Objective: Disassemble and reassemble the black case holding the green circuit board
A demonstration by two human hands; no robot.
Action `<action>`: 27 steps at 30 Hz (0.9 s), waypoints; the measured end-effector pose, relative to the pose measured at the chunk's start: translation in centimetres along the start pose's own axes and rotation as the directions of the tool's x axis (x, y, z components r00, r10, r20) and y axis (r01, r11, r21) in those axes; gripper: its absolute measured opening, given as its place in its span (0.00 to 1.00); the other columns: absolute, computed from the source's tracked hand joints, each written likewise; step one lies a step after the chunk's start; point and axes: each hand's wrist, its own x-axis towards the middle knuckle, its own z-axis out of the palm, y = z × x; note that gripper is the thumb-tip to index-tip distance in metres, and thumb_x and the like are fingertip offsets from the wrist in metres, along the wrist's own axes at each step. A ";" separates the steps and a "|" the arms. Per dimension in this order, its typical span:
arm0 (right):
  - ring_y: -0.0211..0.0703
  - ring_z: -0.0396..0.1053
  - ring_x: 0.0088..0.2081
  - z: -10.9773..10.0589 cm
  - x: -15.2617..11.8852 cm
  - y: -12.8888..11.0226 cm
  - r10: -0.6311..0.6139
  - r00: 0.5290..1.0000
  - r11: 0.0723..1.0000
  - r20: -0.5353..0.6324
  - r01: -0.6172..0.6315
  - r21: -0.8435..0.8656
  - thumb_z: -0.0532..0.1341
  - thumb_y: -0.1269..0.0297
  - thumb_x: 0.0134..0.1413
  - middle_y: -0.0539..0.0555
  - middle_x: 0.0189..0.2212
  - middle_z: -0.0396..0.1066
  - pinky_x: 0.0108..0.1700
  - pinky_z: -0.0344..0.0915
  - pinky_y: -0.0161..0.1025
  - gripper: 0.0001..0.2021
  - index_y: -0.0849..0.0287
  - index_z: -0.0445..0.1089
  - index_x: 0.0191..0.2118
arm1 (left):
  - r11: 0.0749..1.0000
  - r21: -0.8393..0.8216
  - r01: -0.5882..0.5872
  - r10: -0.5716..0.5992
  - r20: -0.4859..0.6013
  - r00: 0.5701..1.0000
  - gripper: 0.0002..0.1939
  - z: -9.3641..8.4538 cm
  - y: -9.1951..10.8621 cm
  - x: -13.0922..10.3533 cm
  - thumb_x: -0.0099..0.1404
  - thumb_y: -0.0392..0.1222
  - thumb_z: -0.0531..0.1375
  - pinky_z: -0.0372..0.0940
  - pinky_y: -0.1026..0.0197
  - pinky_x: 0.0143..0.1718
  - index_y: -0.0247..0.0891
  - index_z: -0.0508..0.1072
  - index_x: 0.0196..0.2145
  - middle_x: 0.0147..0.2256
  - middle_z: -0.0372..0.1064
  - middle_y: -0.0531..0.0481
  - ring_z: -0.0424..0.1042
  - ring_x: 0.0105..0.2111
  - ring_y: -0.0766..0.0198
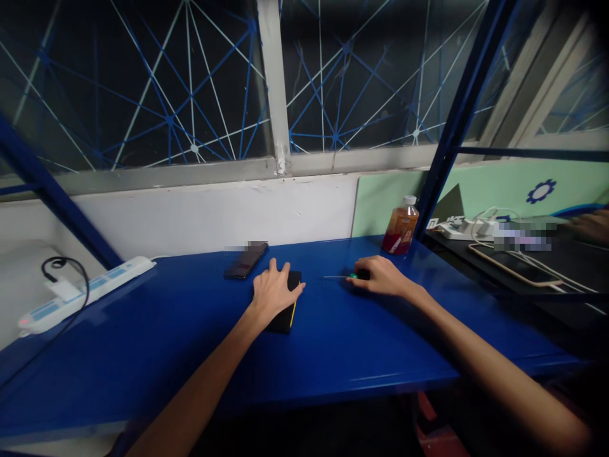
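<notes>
My left hand lies over a flat black case with a yellow edge. Its thumb rests at the right side of the case and the fingers reach over the far part, covering much of the top. To the right, my right hand is closed around the handle of a screwdriver, resting low at the tabletop. The thin shaft points left toward the case, and a bit of green handle shows at the fingertips. A few tiny dark specks, too small to name, lie near the shaft.
The blue table carries a dark phone behind the case, a drink bottle at back right and a white power strip at left. A dark neighbouring surface holds another phone and cables; part of another person's hand shows there.
</notes>
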 end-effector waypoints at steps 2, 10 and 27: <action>0.41 0.65 0.28 -0.1 0.0 0.0 0.000 1.000 1.000 -0.004 0.000 0.003 0.57 0.50 0.54 0.55 0.26 0.71 0.28 0.52 0.37 0.16 0.59 0.70 0.28 | 1.000 0.006 0.017 -0.017 0.023 1.000 0.30 -0.1 -0.2 0.0 0.61 0.64 0.50 0.64 0.53 0.34 0.39 0.67 0.50 0.53 0.58 0.34 0.73 0.36 0.48; 0.41 0.65 0.28 -0.1 0.0 -0.2 -0.006 1.000 1.000 0.000 0.006 0.009 0.57 0.52 0.54 0.54 0.26 0.71 0.29 0.52 0.37 0.15 0.59 0.69 0.28 | 0.993 0.006 0.119 -0.119 0.015 0.993 0.28 -0.3 -1.5 0.3 0.66 0.59 0.44 0.64 0.51 0.34 0.35 0.67 0.50 0.49 0.61 0.32 0.73 0.35 0.47; 0.42 0.64 0.28 -0.1 -0.1 0.0 -0.019 1.000 1.000 -0.024 0.020 0.016 0.56 0.52 0.55 0.54 0.27 0.70 0.30 0.53 0.37 0.15 0.58 0.69 0.29 | 0.826 -0.388 -0.409 0.548 0.385 0.743 0.45 -2.7 -5.2 0.3 0.47 0.21 0.55 0.39 0.29 0.58 0.62 0.60 0.57 0.67 0.33 0.58 0.34 0.65 0.44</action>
